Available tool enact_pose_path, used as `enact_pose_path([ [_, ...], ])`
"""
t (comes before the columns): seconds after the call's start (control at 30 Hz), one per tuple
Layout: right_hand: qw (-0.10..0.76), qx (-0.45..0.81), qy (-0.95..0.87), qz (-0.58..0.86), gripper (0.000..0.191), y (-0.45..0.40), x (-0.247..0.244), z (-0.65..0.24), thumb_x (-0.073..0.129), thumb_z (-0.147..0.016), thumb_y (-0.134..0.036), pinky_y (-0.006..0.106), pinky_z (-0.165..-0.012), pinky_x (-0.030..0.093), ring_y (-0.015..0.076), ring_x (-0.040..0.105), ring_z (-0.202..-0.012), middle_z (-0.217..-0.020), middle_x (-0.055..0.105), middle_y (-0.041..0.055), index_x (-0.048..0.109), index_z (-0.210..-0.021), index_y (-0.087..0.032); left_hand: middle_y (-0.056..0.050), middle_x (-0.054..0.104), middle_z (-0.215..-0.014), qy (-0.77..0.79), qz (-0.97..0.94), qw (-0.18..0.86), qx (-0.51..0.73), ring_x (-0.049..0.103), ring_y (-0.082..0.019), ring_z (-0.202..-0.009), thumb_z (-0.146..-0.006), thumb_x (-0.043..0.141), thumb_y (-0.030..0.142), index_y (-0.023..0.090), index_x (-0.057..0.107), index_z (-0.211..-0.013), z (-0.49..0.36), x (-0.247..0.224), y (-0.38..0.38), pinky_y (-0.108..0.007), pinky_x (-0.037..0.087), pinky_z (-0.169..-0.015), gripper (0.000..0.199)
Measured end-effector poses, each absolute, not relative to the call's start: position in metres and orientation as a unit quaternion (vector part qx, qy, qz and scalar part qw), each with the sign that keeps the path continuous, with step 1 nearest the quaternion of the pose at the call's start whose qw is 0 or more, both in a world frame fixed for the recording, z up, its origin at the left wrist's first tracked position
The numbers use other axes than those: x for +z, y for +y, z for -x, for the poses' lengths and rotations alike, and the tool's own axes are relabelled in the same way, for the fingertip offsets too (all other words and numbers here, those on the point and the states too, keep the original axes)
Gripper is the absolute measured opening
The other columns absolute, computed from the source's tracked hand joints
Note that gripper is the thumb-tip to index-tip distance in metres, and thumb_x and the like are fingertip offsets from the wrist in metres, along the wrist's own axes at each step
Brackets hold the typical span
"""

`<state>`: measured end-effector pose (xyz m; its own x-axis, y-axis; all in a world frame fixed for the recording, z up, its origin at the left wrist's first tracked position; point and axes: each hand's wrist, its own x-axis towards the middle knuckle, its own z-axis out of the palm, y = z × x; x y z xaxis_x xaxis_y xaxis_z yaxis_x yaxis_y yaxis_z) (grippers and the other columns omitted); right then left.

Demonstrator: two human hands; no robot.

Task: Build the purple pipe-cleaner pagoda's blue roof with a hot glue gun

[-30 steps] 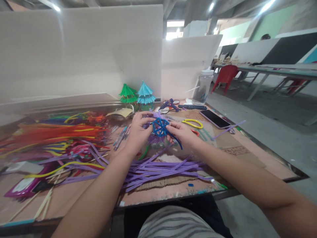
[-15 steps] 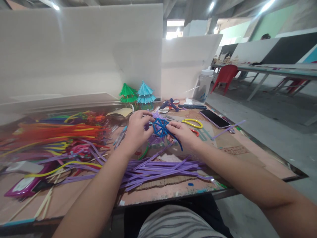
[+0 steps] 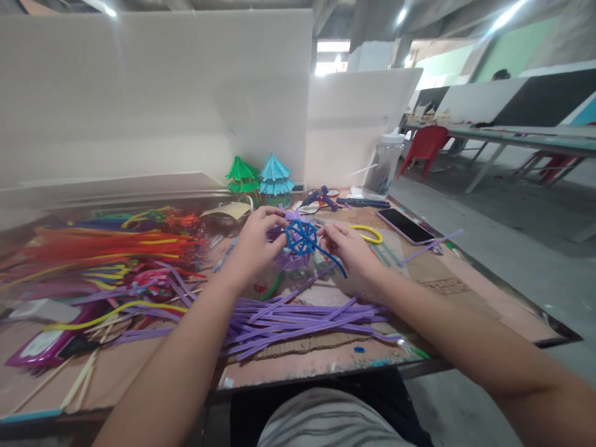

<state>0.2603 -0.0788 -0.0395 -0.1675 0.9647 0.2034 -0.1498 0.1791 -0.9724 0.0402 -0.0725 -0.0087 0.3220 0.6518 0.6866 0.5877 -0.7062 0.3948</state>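
Observation:
A blue wheel-shaped frame of pipe cleaners (image 3: pixel 301 237) is held up over the middle of the table, with one loose tail hanging to the lower right. My left hand (image 3: pixel 261 242) pinches its left edge. At its right side, the fingers of my right hand (image 3: pixel 343 247) are pressed together near the start of the tail; exactly what they grip is too small to tell. Behind the frame shows a purple fringed piece (image 3: pixel 294 259), partly covered by it. Below lies a pile of purple pipe cleaners (image 3: pixel 307 323).
Orange pipe cleaners (image 3: pixel 107 244) are heaped at the left. Green (image 3: pixel 242 176) and light blue (image 3: pixel 276 176) tiered models, a glue gun (image 3: pixel 321 197) and a bottle (image 3: pixel 386 164) stand or lie behind. A phone (image 3: pixel 405 225) and yellow-handled scissors (image 3: pixel 370 234) are right.
My right hand has shifted slightly right, away from the blue frame's edge, and more of the frame's right side shows. The orange-red handle near it is now hidden.

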Motion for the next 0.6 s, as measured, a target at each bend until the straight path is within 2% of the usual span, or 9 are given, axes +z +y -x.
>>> enact_pose_path([
  [0.23,0.502,0.482,-0.608,0.382,0.039,-0.073,-0.037,-0.266,0.072,-0.077,-0.057,0.025,-0.055,0.042,0.0114,0.053,-0.056,-0.064,0.06,-0.0031,0.062,-0.085,-0.02,-0.008,0.068,-0.111,0.43,-0.703,0.171,0.54,0.062,-0.021,-0.111,-0.079,0.064,0.024,0.018,0.068,-0.082,-0.034,-0.016,-0.056,-0.037,0.048,-0.102,0.009],
  [0.4,0.444,0.389,-0.692,0.416,0.04,-0.063,-0.026,-0.273,0.056,-0.085,-0.06,0.029,-0.06,0.049,0.014,0.058,-0.059,-0.071,0.064,0.0001,0.058,-0.092,-0.021,-0.008,0.072,-0.1,0.454,-0.645,0.251,0.561,0.067,-0.02,-0.093,-0.082,0.059,0.034,0.016,0.069,-0.089,-0.033,-0.032,-0.041,-0.033,0.055,-0.086,0.023],
  [0.5,0.423,0.328,-0.717,0.447,0.034,-0.041,-0.018,-0.286,0.058,-0.087,-0.053,0.03,-0.066,0.049,0.0158,0.06,-0.067,-0.079,0.067,0.0027,0.061,-0.093,-0.02,-0.007,0.074,-0.094,0.46,-0.632,0.279,0.558,0.069,-0.019,-0.088,-0.082,0.059,0.039,0.015,0.07,-0.096,-0.03,-0.04,-0.034,-0.031,0.056,-0.082,0.03],
  [0.6,0.392,0.242,-0.73,0.505,0.022,-0.007,-0.016,-0.303,0.068,-0.082,-0.04,0.031,-0.076,0.047,0.0189,0.061,-0.08,-0.088,0.069,0.005,0.065,-0.088,-0.019,-0.008,0.076,-0.097,0.466,-0.625,0.293,0.554,0.069,-0.021,-0.091,-0.081,0.063,0.042,0.016,0.072,-0.101,-0.026,-0.041,-0.03,-0.033,0.056,-0.084,0.034],
])
